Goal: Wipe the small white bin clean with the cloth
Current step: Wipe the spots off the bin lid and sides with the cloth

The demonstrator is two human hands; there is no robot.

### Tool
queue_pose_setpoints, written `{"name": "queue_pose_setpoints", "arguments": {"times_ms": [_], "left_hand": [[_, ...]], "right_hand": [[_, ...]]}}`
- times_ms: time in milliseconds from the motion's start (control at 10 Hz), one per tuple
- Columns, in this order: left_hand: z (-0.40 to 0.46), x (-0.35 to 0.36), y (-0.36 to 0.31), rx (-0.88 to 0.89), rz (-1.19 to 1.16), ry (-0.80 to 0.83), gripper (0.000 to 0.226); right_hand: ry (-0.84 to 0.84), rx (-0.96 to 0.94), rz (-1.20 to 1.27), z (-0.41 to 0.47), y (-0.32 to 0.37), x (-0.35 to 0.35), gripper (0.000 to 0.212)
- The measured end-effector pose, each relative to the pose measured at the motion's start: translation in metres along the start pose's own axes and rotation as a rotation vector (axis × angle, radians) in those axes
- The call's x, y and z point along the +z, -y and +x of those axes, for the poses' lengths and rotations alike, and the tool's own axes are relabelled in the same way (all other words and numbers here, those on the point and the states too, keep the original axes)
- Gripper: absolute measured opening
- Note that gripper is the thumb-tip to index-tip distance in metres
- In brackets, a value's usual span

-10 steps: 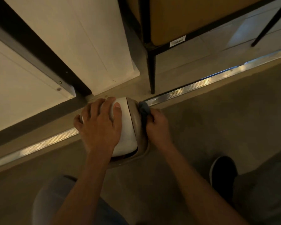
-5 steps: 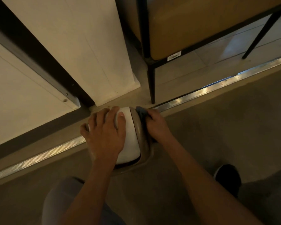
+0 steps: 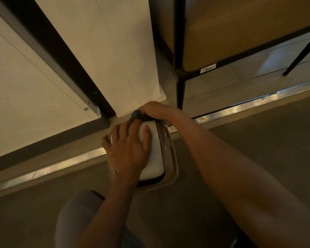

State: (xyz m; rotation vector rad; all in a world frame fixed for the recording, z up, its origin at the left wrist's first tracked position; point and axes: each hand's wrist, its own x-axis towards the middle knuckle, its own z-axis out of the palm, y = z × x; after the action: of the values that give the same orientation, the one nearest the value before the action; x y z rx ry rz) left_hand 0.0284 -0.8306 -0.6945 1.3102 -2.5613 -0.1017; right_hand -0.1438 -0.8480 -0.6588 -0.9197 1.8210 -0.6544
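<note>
Head view: right hand [image 3: 157, 110] gripping cloth [image 3: 136, 115] has moved to bin [image 3: 155, 154] far edge, left hand [image 3: 128, 151] flat

— How much of the small white bin [image 3: 155, 154] shows?

— Only its top; the left hand [image 3: 128, 151] covers the left half, and its walls are out of sight.

— And the cloth [image 3: 137, 114]?

— Mostly buried under the right hand [image 3: 157, 110]; a dark bunch peeks out. Both elbows are cut off by the bottom edge.

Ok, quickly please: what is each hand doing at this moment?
Left hand: open, fingers spread, pressing on the bin.
Right hand: grips the cloth.
</note>
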Motion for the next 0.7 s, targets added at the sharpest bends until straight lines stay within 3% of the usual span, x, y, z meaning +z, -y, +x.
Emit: {"name": "queue_pose_setpoints", "arguments": {"times_ms": [300,500,700], "left_hand": [[0.0,0.0,-0.001,-0.014,-0.034,-0.023,0.047],[0.001,0.002,0.0,-0.027,-0.024,-0.021,0.046],[0.002,0.001,0.0,-0.023,-0.034,-0.024,0.045]], "right_hand": [[-0.097,0.004,-0.324,-0.003,-0.02,-0.017,0.031],[0.034,-0.164,-0.361,0.004,0.009,0.004,0.029],[0.02,-0.097,-0.414,0.002,-0.015,-0.007,0.03]]}}
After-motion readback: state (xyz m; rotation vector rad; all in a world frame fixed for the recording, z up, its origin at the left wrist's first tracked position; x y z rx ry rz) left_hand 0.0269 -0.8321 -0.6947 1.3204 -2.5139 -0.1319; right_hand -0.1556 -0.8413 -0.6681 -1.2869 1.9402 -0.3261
